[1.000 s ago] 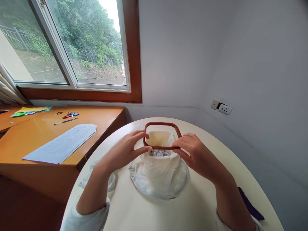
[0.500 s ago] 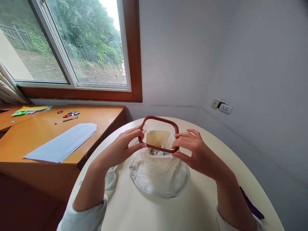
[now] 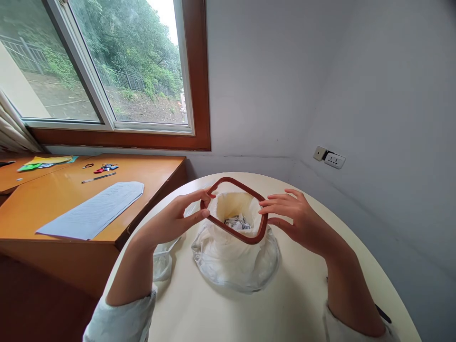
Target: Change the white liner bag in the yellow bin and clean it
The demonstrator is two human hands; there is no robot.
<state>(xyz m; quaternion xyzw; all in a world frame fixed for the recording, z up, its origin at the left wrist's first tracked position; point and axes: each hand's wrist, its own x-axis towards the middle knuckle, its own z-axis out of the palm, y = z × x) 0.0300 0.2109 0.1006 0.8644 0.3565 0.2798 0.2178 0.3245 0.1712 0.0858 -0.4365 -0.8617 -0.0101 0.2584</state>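
Note:
A brown-red rounded rectangular rim [image 3: 228, 229] is held tilted above a small bin, its right corner lower than its left. My left hand [image 3: 174, 214] pinches the rim's left corner between thumb and fingers. At the right side, the fingers of my right hand [image 3: 301, 221] lie over the rim's bar, the thumb close to its outer edge. Below stands the pale bin, draped in a translucent white plastic bag [image 3: 235, 273] that spreads round its base. Crumpled paper scraps [image 3: 238, 222] show inside the opening. The bin's outer wall is hidden by the bag.
A clear plastic item [image 3: 162, 266] lies beside my left forearm on the round cream table [image 3: 199, 318]. A dark object [image 3: 383, 313] is partly behind my right sleeve. The wooden desk [image 3: 156, 171] at left bears paper sheets [image 3: 96, 209], a pen [image 3: 99, 177] and keys [image 3: 106, 168].
The rim has turned, its left corner shifting left and its near right corner dropping towards me. Both hands have moved slightly outward, and the right thumb has come off the rim's near edge.

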